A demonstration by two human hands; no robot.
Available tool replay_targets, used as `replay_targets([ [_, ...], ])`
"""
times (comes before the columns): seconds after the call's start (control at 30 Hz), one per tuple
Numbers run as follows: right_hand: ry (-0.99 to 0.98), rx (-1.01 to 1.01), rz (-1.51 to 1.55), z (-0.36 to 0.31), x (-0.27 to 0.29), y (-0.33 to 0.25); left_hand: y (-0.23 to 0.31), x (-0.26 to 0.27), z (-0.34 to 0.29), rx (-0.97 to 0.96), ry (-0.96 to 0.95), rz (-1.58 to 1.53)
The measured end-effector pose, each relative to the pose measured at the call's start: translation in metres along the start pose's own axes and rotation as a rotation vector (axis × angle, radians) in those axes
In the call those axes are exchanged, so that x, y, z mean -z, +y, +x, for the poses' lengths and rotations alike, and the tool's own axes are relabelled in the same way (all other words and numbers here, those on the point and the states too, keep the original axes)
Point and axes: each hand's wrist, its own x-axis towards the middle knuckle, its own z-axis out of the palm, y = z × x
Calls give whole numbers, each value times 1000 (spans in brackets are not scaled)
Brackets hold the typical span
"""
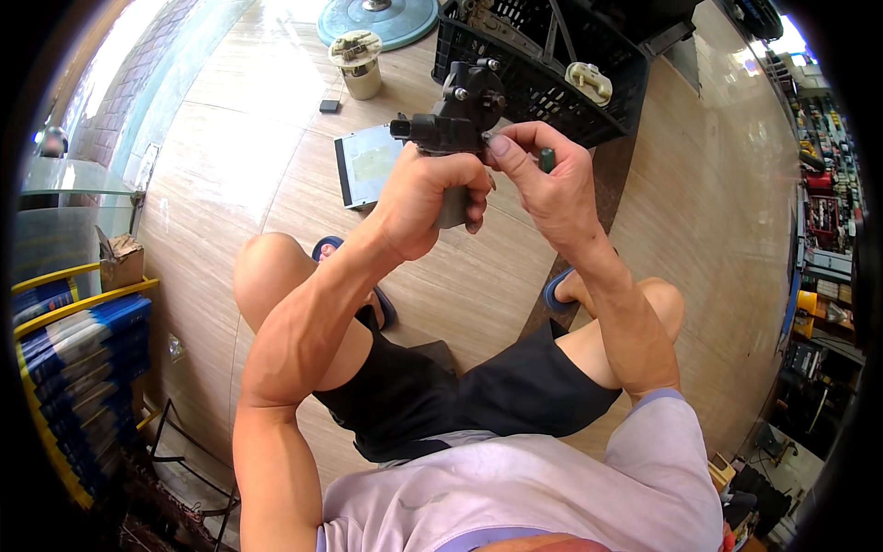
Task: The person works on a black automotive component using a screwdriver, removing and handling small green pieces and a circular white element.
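My left hand (418,198) is wrapped around the grey lower part of a black car part (452,124), holding it up in front of me. The part has a plug socket on its left side, a round housing on top and silver bolts. My right hand (556,189) is closed at the part's right edge, thumb and index finger pinched by a small silver piece there. A green handle (547,160) sticks out between the fingers of that hand; the rest of this tool is hidden, so its kind cannot be made out.
Beyond my hands stands a black plastic crate (589,115) of metal parts. On the tiled floor are a flat silver box (368,170), a fuel pump unit (359,69), a small black block (329,107) and a blue round base (405,29). Racks line both sides.
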Motion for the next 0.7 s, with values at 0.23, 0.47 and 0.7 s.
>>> replay_targets([
  [0.23, 107, 175, -227, -4, -3, 0, 2, -1, -1, -38, -4, 45],
  [0.47, 137, 405, -381, 0, -2, 5, 1, -3, -1, -94, 3, 192],
  [0.7, 136, 420, -464, 0, -3, 2, 0, -3, -1, -117, 24, 235],
])
